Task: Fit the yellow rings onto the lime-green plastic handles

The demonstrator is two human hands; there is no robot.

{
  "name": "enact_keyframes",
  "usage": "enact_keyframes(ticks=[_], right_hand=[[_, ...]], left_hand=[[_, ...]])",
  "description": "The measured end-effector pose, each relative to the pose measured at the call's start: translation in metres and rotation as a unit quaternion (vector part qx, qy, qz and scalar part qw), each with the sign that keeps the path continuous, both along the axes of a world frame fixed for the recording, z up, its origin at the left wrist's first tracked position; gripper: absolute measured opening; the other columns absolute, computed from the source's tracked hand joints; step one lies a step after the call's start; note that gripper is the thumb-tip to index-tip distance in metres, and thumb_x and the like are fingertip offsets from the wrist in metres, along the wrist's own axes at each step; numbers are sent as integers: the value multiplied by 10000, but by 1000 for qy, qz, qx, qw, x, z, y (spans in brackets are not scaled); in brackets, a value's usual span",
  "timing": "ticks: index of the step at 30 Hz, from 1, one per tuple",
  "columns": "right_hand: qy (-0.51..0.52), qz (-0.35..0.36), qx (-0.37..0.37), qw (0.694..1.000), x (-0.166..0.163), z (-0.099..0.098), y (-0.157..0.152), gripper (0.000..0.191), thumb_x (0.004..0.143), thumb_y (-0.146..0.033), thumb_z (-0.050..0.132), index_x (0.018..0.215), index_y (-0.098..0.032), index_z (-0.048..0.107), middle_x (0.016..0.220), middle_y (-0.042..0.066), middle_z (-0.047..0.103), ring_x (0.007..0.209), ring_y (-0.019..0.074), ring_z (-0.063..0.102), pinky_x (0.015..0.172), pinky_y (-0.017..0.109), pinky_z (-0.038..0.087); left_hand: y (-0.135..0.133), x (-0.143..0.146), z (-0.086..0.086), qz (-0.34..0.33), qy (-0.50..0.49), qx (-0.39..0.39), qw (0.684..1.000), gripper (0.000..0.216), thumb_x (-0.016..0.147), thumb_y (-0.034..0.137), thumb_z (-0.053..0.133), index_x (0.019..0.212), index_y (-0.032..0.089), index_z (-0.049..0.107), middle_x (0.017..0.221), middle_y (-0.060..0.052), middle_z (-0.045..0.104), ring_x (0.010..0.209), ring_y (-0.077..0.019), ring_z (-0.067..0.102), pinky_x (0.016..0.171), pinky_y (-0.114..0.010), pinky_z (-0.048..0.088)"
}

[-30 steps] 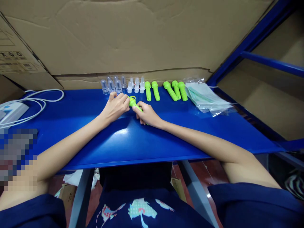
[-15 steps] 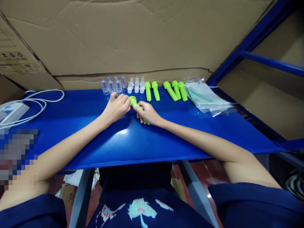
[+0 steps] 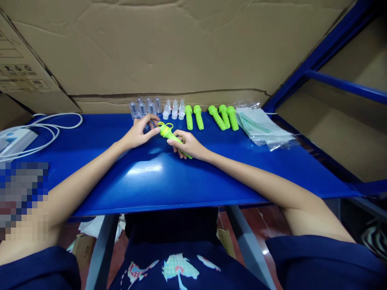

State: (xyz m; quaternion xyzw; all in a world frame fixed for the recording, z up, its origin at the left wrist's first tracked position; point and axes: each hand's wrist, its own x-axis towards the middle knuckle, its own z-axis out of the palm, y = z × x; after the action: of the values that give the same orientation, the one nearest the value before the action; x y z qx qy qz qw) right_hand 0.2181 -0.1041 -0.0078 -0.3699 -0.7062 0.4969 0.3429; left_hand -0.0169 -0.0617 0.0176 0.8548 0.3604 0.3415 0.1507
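Spreading beneath all the fingers is a flat, glossy blue tabletop (image 3: 196, 181). The left hand (image 3: 141, 133), half a second ago pinching the tube's head, has now backed off and opened, thumb tip beside that head; whether it touches, I cannot tell. The right hand (image 3: 188, 145) keeps its fingers curled around the lime-green, tapered plastic tube (image 3: 173, 137). Past the left fingertips stand clear, domed plastic caps (image 3: 142, 108). Slimmest, a lime-green plastic loop (image 3: 172, 126) now shows between both hands' fingers.
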Motion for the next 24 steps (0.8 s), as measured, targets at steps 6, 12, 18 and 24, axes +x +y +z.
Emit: enact_keyframes(ticks=[6,12,18,24], right_hand=[[-57,-13,127,990,12,1,6,294,870,-439,699,922,-184,561,618,-43,598,437,96,526,413,212,384],[-90,-24,203,975,15,-2,10,288,879,-444,670,905,-172,577,603,-37,562,518,107,489,528,232,341],[-101,-19,219,970,16,-5,11,286,887,-451,654,897,-174,581,611,-41,539,551,107,451,566,240,311],[-113,-22,213,970,17,-5,12,296,888,-469,645,876,-184,562,602,-44,519,553,111,439,567,242,300]], left_hand=[[1,-3,0,-90,-62,-111,988,561,846,553,716,1221,139,659,1097,-105,731,915,-177,677,781,-268,493],[-4,5,-1,-102,-44,-67,992,545,811,502,777,1204,141,671,1122,-104,735,930,-169,682,784,-255,506],[-4,5,-3,-111,4,-17,994,456,887,453,698,1223,147,659,1202,-114,718,963,-172,683,825,-260,518],[-8,8,-5,-92,15,-6,996,411,904,427,669,1215,162,634,1165,-98,715,932,-170,673,787,-265,507]])
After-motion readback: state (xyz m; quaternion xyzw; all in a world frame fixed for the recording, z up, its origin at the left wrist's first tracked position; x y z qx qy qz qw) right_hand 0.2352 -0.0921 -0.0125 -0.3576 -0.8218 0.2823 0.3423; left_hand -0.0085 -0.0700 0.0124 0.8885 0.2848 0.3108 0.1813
